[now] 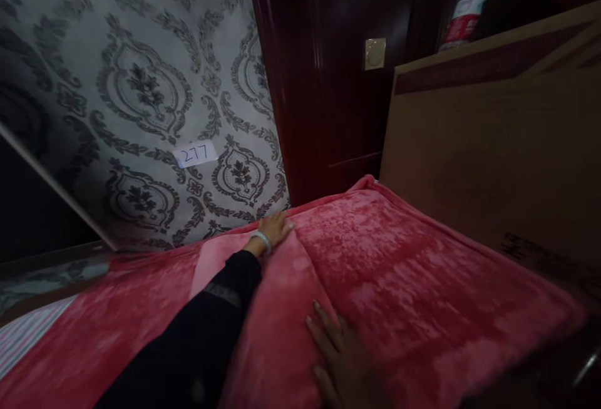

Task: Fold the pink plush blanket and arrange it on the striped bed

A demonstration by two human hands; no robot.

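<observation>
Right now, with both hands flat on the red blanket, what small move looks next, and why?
Probably a sweep of the left hand along the red blanket by the wall: a fold ridge runs beside it, while the right hand lies flat near the front.

Left arm (pixel 197 334) wearing long black sleeve, soft-looking fabric, running all the way down to wrist. Greyish band showing across sleeve partway up forearm, could be trim or fold, too dim to tell. Pale bracelet (pixel 261 240) sitting at wrist just past cuff, whitish, smooth, bangle type. Left hand (pixel 277 228) bare, no rings showing. Right hand (pixel 340 365) also going bare, no sleeve in view.
</observation>
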